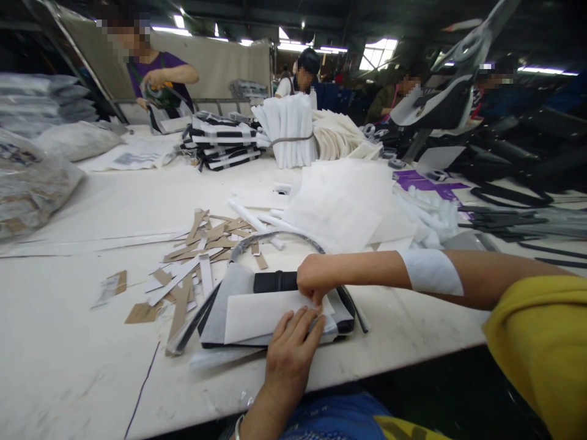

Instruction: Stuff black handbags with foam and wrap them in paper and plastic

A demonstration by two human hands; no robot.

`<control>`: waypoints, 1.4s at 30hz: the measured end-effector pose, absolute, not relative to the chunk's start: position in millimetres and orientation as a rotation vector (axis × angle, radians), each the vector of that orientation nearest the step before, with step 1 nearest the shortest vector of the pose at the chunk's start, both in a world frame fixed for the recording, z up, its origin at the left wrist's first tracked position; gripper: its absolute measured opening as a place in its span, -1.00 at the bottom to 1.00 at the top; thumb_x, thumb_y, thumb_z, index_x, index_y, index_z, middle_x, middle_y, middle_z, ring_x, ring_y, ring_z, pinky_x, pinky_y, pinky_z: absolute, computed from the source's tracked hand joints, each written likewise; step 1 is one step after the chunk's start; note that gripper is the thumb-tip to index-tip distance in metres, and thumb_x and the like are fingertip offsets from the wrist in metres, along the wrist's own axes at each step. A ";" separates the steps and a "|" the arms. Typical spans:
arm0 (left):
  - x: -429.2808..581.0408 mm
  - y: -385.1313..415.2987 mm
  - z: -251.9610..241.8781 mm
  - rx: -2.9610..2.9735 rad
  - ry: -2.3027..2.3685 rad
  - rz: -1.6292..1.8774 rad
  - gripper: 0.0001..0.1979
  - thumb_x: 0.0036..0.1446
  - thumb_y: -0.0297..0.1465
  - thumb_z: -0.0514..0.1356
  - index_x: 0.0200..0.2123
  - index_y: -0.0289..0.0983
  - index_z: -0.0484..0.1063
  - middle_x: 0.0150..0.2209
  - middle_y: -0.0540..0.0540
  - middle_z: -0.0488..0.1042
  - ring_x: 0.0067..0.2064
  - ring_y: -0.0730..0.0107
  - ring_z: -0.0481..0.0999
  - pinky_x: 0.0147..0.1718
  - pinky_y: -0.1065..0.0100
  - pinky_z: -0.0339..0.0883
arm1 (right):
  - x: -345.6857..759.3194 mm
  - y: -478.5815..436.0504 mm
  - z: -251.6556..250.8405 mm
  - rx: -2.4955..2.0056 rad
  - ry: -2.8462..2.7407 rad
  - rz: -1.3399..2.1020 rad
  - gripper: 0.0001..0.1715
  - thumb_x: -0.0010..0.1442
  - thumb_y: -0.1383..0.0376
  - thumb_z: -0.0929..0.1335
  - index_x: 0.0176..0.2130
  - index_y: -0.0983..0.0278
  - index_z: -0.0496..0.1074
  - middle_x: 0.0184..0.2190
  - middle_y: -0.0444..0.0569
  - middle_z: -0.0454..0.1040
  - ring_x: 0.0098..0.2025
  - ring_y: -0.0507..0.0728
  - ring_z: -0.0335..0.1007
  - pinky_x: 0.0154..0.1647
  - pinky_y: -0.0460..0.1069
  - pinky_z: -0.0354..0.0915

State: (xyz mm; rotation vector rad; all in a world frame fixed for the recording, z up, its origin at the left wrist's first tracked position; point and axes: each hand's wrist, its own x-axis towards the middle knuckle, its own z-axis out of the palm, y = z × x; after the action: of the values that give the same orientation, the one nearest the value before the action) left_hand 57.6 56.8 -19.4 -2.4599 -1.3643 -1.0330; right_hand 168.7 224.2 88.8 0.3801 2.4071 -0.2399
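A flat black and grey bag (229, 287) lies on the white table (92, 366) near its front edge, with a white sheet of paper (261, 315) on top and a curved handle (275, 237) behind it. My left hand (291, 354) lies flat on the paper's right end, fingers stretched out. My right hand (314, 282) comes in from the right, fingers pinched on the paper's upper right edge beside the bag's black band (275, 281). A white band (431, 272) wraps my right forearm.
Brown and white card strips (197, 256) litter the table left of the bag. White tissue sheets (339, 205) and paper rolls (431, 217) lie behind. Stacked bags (222, 143), a bundle of white sheets (288, 131) and other workers (156, 79) stand at the far side. Plastic-wrapped packs (27, 183) sit left.
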 end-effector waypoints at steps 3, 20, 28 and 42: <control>57.4 57.3 -21.0 -2.458 -1.325 -1.047 -0.69 0.39 -0.46 0.00 0.03 -0.18 0.49 0.14 0.01 0.50 0.12 0.29 0.50 0.09 0.18 0.30 | 168.8 226.6 84.6 0.418 2.425 -0.219 -0.78 -0.02 0.12 0.54 -0.34 0.15 0.64 -0.42 -0.08 0.61 -0.40 0.10 0.44 -0.45 -0.07 0.02; 55.8 60.5 -28.9 -2.425 -1.249 -1.010 -0.68 0.38 -0.46 0.01 0.09 -0.17 0.45 0.12 0.05 0.52 0.13 0.26 0.50 0.05 0.20 0.37 | 197.6 282.1 39.8 0.905 2.445 -0.771 -0.40 -0.22 -0.08 0.58 -0.32 0.27 0.51 -0.50 -0.20 0.47 -0.46 0.01 0.28 -0.44 -0.11 0.08; 57.0 57.8 -30.6 -2.399 -1.256 -1.016 -0.68 0.35 -0.47 0.08 0.10 -0.13 0.45 0.10 0.04 0.53 0.14 0.30 0.49 0.12 0.20 0.37 | 213.4 288.1 52.0 1.101 2.536 -0.817 -0.45 0.12 0.08 0.45 0.00 0.37 0.53 -0.16 0.11 0.59 -0.15 0.19 0.49 -0.16 -0.05 0.28; 58.7 58.6 -25.7 -2.391 -1.249 -1.044 -0.68 0.32 -0.49 0.11 0.09 -0.17 0.46 0.06 0.00 0.56 0.09 0.28 0.54 0.05 0.20 0.44 | 228.9 239.1 28.6 1.105 2.544 -1.042 0.19 -0.10 -0.02 0.56 0.37 0.18 0.15 0.16 0.11 0.44 0.15 0.31 0.40 0.14 0.03 0.25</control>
State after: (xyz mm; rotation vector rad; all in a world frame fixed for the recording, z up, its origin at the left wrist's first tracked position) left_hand 58.7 58.6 -25.7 -2.3914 -1.2489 -1.0438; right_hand 228.9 239.1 28.6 1.1046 2.5443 -1.0419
